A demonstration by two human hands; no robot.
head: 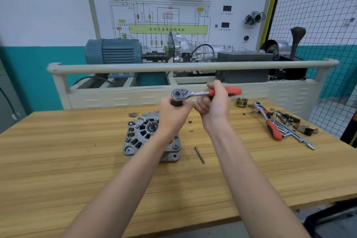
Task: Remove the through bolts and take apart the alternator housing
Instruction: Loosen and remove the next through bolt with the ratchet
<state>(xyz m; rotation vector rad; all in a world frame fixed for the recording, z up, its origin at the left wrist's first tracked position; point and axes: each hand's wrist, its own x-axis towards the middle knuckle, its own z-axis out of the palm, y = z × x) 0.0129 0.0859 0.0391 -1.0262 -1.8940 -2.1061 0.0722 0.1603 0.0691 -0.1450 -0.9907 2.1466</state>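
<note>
The alternator [149,135] sits on the wooden worktop [77,160], roughly midway along its length and nearer the far edge than the near one, its ribbed grey housing facing up with the shaft bearing showing at the centre. Both hands are raised above it. The left hand [172,117] has its fingers curled round a dark socket [176,103] that hangs under the head of a ratchet wrench [204,93]; the wrist hides part of the alternator's far right side. The right hand [214,106] grips the wrench's red handle, fingers wrapped round it just behind the chrome neck, with the end of the handle sticking out past the hand toward the right. The wrench lies about level, its head to the left. Whether the socket touches anything on the alternator cannot be told, as the left hand covers that spot. A single long through bolt [199,154] lies loose on the worktop just beside the alternator, on its right, pointing toward the near edge. Toward the far right corner rest a brass-coloured pulley [241,101], a second ratchet [267,120] with a red handle, chrome extension bars [297,137] crossing it, and a few small dark parts [305,128]. Beyond the far edge stands a beige training rig [173,67] with a blue motor [114,51].
</note>
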